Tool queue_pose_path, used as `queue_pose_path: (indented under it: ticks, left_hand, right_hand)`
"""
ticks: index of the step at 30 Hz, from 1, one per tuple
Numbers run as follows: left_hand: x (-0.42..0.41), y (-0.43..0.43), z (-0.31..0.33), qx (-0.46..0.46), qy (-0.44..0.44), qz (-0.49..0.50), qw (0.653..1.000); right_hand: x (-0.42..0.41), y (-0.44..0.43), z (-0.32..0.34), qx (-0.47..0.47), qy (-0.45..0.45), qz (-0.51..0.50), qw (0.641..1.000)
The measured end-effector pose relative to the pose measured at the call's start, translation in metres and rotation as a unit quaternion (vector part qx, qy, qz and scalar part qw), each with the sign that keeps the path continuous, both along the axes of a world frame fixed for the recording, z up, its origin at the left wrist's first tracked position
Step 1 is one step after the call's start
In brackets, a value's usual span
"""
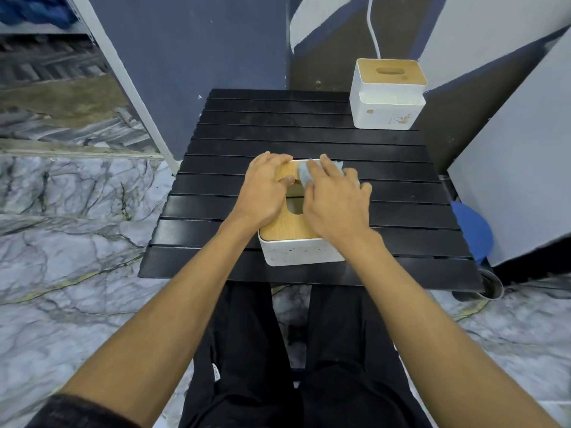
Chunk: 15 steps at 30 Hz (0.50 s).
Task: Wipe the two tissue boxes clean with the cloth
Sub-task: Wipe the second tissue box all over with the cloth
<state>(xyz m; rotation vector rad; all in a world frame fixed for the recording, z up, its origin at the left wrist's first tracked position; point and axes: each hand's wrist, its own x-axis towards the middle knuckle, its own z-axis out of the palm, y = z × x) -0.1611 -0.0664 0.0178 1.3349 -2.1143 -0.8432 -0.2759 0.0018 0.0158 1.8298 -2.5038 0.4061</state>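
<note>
Left hand [262,186] grips the near white, wooden-lidded tissue box [301,251], spread right hand [335,202] presses the blue-grey cloth [304,174] on its lid; the identical box [386,97] beyond it apparently awaits wiping.

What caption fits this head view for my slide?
Left hand grips the near tissue box while the right hand presses the cloth on its wooden lid; far tissue box untouched.

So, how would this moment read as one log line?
left hand grips near tissue box | right hand presses cloth on its wooden lid | far tissue box untouched
</note>
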Motion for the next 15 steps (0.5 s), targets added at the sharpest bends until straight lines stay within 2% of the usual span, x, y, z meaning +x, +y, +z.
queue_pose_path:
  ticks: [3,10,15]
  left_hand:
    - [0.0,-0.002,-0.002,-0.003,-0.001,0.006,1.0]
    - [-0.001,-0.002,-0.002,-0.003,-0.004,-0.002,1.0]
    - [0.0,-0.003,-0.002,-0.007,-0.013,-0.007,1.0]
  right_hand:
    - [-0.002,-0.009,0.0,0.007,0.0,0.007,1.0]
    - [0.007,0.045,-0.004,-0.035,0.028,0.025,0.999]
    - [-0.001,0.005,0.001,-0.002,0.017,0.015,1.0]
